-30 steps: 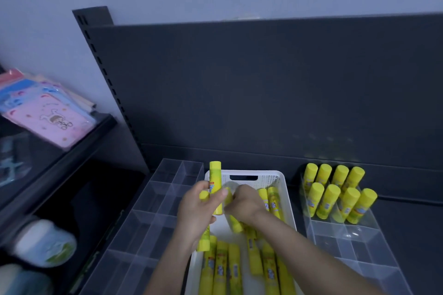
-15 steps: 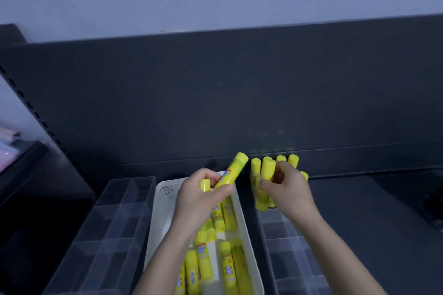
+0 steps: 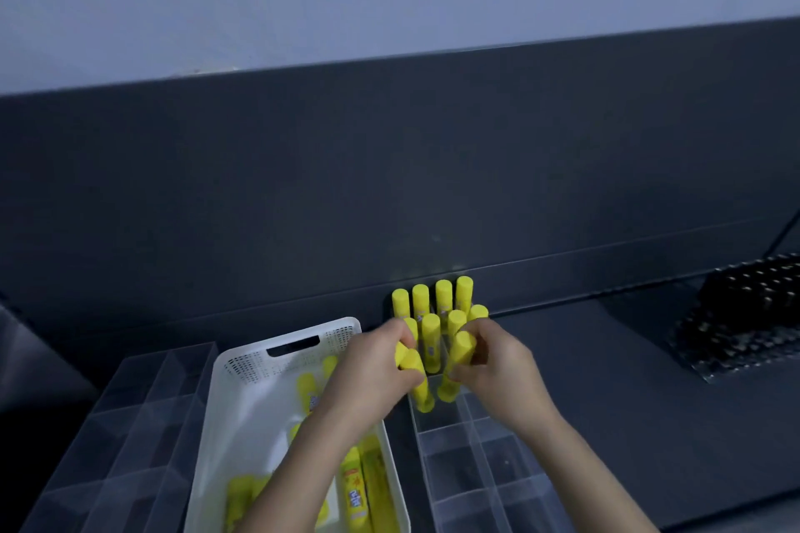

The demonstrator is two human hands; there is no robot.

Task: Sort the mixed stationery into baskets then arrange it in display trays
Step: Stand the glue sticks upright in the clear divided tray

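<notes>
Several yellow glue sticks (image 3: 442,304) stand upright in the far compartments of a clear display tray (image 3: 489,472). My left hand (image 3: 375,374) grips a glue stick (image 3: 419,381) whose lower end is in the tray's second row. My right hand (image 3: 493,364) grips another glue stick (image 3: 456,364) beside it, tilted, lower end also in the tray. A white basket (image 3: 259,364) to the left holds several more glue sticks (image 3: 356,493) lying flat.
A second clear divided tray (image 3: 125,437) sits left of the basket. A dark shelf back panel (image 3: 389,186) rises behind everything. A black rack of small dark items (image 3: 744,316) lies at the right on the dark shelf.
Both hands moved right over the clear tray. The left hand carried its glue stick from above the basket down into the tray, and the right hand lowered its stick next to it.
</notes>
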